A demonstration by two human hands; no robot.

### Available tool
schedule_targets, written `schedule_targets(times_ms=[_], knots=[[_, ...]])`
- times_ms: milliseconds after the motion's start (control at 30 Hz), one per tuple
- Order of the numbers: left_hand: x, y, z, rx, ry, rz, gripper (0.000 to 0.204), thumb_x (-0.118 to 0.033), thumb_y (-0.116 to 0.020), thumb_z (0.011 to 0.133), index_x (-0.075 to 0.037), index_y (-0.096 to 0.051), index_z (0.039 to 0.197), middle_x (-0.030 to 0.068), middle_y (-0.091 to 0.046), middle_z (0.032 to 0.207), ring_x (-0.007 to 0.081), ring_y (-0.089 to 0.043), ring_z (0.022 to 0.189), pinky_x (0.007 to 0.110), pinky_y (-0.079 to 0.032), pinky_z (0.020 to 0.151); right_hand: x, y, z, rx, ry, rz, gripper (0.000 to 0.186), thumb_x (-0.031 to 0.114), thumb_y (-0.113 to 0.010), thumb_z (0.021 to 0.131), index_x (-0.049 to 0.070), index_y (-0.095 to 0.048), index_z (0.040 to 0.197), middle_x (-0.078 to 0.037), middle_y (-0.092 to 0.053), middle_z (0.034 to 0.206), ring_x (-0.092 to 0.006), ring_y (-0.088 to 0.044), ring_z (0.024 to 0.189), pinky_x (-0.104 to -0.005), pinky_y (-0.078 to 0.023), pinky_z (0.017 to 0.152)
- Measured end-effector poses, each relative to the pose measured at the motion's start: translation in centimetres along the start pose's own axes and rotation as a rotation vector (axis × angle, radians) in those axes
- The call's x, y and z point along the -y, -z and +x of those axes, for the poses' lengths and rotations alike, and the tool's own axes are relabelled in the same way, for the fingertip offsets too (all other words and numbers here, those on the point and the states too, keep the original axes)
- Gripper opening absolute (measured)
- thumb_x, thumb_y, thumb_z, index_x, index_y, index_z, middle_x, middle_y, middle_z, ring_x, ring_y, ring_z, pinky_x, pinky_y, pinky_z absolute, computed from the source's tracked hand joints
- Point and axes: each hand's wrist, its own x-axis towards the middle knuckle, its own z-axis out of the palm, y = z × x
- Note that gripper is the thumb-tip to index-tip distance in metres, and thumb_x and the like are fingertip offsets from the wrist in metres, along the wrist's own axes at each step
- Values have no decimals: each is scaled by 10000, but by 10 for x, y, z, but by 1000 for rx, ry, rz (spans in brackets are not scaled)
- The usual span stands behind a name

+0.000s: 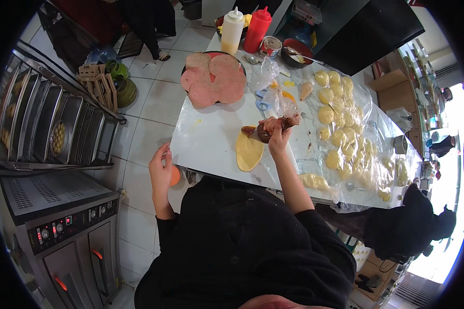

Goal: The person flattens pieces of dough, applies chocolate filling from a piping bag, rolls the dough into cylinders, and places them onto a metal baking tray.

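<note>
A flattened oval of pale yellow dough (pixel 249 153) lies on the white table near its front edge. My right hand (pixel 277 132) is closed around a clear piping bag of brown chocolate-like filling (pixel 263 135), its narrow end pointing left over the dough's far end. Brown filling (pixel 248 130) shows at that end of the dough; whether the bag's tip touches it I cannot tell. Off the table's left corner, my left hand (pixel 161 164) hangs with loosely bent fingers, and nothing shows in it. Blue-handled scissors (pixel 263 105) lie beyond my right hand.
Pink meat slices (pixel 216 78) cover a dark plate at the back left. Behind stand a pale squeeze bottle (pixel 232 32), a red squeeze bottle (pixel 257 31) and a bowl (pixel 297 53). Dough balls (pixel 339 138) sit under clear plastic at right. A tray rack (pixel 56 123) and oven (pixel 62 221) stand left.
</note>
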Motion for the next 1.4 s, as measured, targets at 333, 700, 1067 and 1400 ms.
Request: schedule_targets(times_ms=[333, 700, 1067, 1400], knots=[[-2, -4, -5, -78, -42, 5, 264, -127, -502, 864, -16, -559, 1097, 142, -620, 923, 195, -598, 775, 301, -469, 712, -6, 9, 1, -4, -66, 63, 235, 45, -424, 879, 19, -432, 646, -10, -416, 537, -113, -444, 521, -336, -478, 676], [-5, -3, -9, -94, -12, 20, 264, -131, -507, 864, -7, -557, 1092, 150, -620, 933, 201, -603, 796, 305, -470, 723, -9, 13, 12, 23, -105, 43, 128, 28, -443, 852, 14, -449, 725, -4, -414, 532, -95, -403, 485, -332, -476, 646], [-9, -8, -4, -58, -23, 41, 293, -195, -482, 894, -15, -544, 1116, 136, -621, 947, 189, -603, 834, 298, -464, 755, -11, -3, 19, 85, -168, 16, 116, -63, -366, 732, 13, -430, 671, -5, -409, 558, -100, -406, 505, -321, -473, 631], [-7, -11, -2, -95, -22, 16, 263, -148, -495, 876, -16, -557, 1094, 141, -619, 933, 195, -598, 791, 299, -467, 709, -5, 37, 18, -11, -177, 35, 70, -58, -412, 738, -9, -459, 718, -21, -430, 551, -111, -430, 498, -331, -484, 628]])
